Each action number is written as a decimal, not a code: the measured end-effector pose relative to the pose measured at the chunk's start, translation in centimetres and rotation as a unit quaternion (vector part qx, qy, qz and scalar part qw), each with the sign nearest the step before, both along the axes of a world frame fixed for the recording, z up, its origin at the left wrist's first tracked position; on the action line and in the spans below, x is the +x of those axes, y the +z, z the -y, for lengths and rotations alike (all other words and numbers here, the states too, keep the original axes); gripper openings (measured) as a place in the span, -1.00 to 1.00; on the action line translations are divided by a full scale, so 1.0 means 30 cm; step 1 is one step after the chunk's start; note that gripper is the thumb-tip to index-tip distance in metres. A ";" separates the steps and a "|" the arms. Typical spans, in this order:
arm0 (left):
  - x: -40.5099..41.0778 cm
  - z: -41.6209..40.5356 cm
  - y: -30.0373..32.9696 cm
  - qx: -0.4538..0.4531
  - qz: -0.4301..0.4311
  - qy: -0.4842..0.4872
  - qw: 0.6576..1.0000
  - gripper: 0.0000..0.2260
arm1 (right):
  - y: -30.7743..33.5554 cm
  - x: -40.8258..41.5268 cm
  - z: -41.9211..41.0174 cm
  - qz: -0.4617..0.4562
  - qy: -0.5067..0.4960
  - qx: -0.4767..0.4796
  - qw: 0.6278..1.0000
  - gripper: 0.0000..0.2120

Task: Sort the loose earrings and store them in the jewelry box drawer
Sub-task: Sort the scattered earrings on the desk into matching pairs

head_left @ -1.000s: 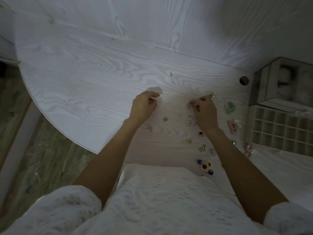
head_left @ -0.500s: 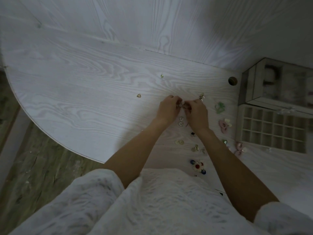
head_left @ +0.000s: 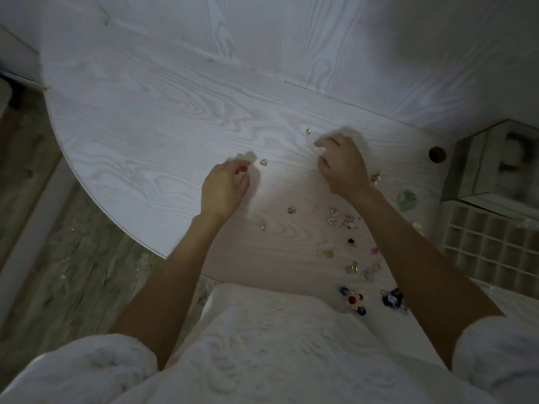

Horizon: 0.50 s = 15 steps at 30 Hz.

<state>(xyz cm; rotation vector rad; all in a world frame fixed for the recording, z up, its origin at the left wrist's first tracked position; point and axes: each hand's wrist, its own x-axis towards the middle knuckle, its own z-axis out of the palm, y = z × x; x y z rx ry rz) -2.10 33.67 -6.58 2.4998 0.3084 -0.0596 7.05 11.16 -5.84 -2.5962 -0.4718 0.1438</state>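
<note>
White-grained worktop (head_left: 163, 132) curves off close by your left hand (head_left: 223, 189), so a flicked stud could roll to the floor. The drawer (head_left: 493, 246) sits open at the right edge, its near cells empty. Loose earrings (head_left: 351, 268) lie scattered under your right forearm; a sweep would mix them. Your right hand (head_left: 344, 166) curls beside a stud (head_left: 308, 131), your left beside a heart (head_left: 263, 162); whether either pinches anything, I cannot tell.

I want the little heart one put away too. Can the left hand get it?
Probably yes. The heart earring lies alone on the bare table, just beyond the left hand and its fingertips, with nothing between them.
</note>
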 end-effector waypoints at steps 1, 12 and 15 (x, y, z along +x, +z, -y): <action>0.001 -0.029 -0.008 0.003 -0.015 0.012 1.000 -0.75 | -0.013 0.036 -0.026 -0.008 -0.002 0.002 1.000 -0.66; -0.043 0.038 0.020 -0.051 -0.079 -0.063 0.994 -0.69 | -0.066 0.035 -0.170 -0.049 0.044 0.001 0.998 -0.85; -0.120 0.065 0.019 -0.042 -0.099 -0.092 0.990 -0.66 | -0.068 -0.078 -0.153 -0.046 0.058 0.011 0.997 -0.86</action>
